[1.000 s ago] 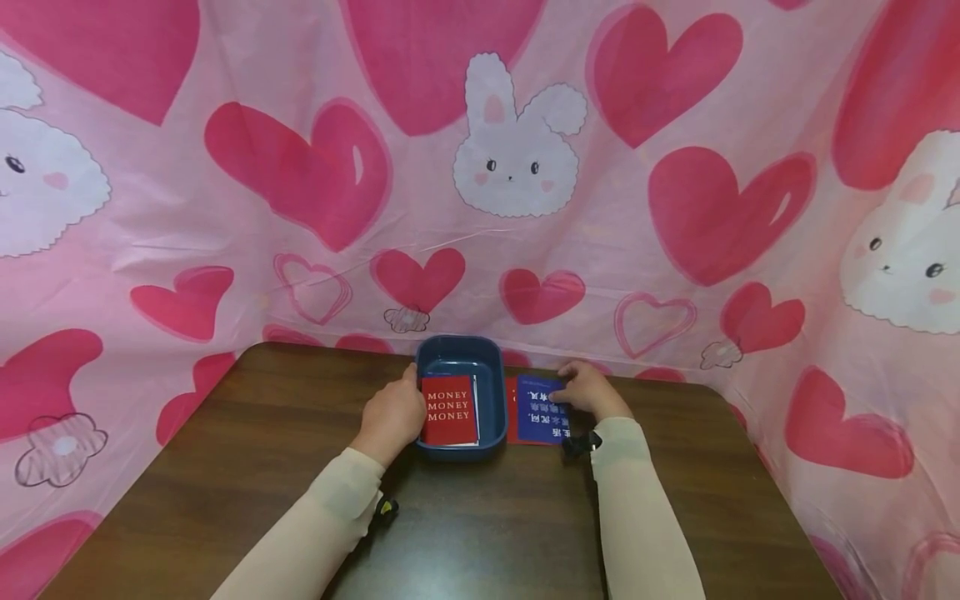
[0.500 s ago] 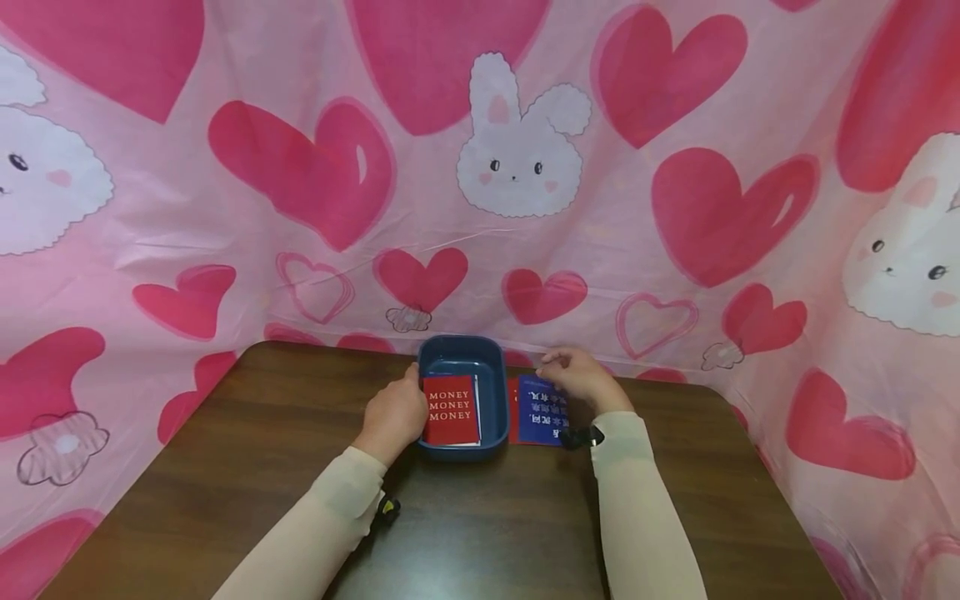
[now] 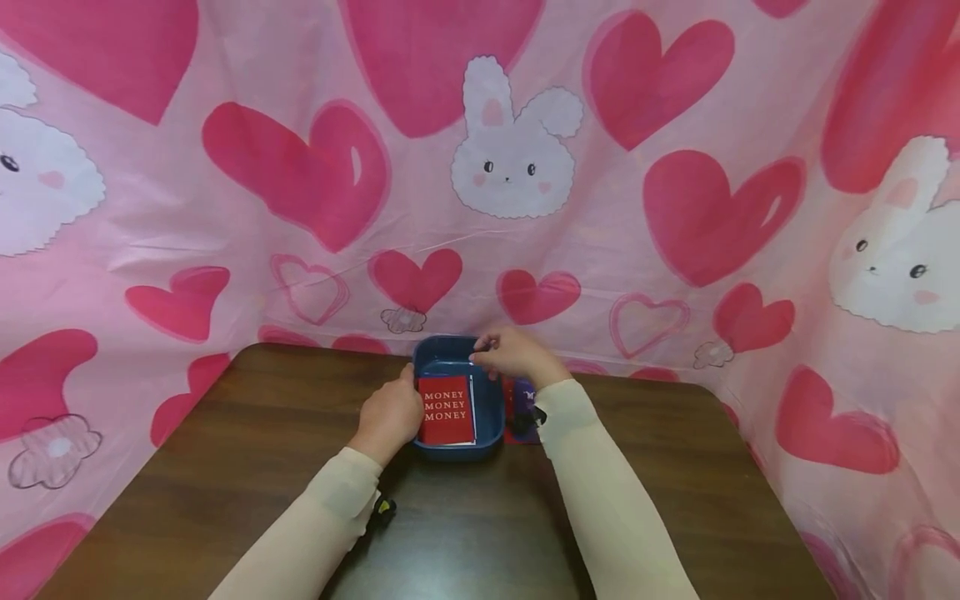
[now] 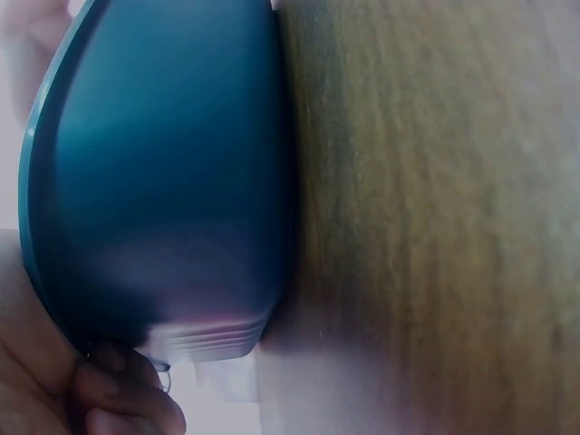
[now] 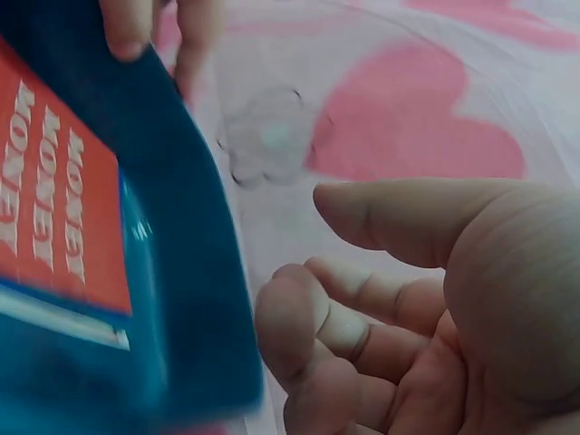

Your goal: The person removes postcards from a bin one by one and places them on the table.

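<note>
A dark blue plastic bin (image 3: 457,453) stands toward the back of the table. Inside it lies a red notebook printed MONEY (image 3: 446,427), on top of others whose blue and white edges show. My left hand (image 3: 388,414) grips the bin's left rim, its thumb inside and fingers outside in the right wrist view. Over the far right corner of the bin hovers my right hand (image 3: 517,355), fingers loosely bent and holding nothing; the right wrist view shows its palm (image 5: 408,317) beside the bin's wall. Right of the bin, a blue notebook (image 3: 525,392) overlaps a red one (image 3: 508,400), both partly hidden.
The brown wooden table (image 3: 465,533) has rounded back corners. A pink cloth (image 3: 517,237) with hearts and rabbits hangs behind and along both sides. A black strap (image 3: 525,422) is at my right wrist.
My right hand has risen from the blue notebook and moved left over the bin's far right corner. My left hand has kept its grip on the rim, and the notebooks lie as before.
</note>
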The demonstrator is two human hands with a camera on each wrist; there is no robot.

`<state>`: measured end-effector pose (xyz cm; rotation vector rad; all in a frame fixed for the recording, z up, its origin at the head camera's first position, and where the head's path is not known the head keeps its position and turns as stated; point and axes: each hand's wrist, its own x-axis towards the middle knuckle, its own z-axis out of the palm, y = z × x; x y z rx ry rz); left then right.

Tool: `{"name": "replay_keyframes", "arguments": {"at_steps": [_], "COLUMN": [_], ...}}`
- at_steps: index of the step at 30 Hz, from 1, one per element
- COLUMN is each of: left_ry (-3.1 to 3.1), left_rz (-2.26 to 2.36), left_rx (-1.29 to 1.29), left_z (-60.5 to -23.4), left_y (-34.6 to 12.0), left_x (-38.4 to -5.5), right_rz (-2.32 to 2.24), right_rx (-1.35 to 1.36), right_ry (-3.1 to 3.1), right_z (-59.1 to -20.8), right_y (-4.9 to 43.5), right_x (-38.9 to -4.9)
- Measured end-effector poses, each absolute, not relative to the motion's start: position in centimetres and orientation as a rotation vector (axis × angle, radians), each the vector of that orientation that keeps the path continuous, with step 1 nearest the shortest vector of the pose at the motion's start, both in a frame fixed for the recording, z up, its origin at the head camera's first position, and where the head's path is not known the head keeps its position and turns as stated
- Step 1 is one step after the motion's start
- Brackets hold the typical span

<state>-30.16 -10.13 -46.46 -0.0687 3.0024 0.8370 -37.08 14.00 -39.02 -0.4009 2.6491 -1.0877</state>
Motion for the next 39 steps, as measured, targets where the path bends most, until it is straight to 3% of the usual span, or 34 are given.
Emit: {"name": "replay_keyframes", "arguments": {"at_steps": [15,39], "left_ry": [2.998,2.987], "left_rz": [0.796,0.824], "left_rx": [-0.068,-0.068], "left_z": [-46.0,-46.4], "left_y": [-10.3,-10.2], "left_x": [-30.7,-29.9], "right_rz": [-0.577,-0.455], "right_rx": [-0.27,-0.099], "right_ry": [2.765,2.735], "right_z": [-41.1,-42.4], "right_y": [6.2,6.2], "right_x": [-38.6,-38.8]}}
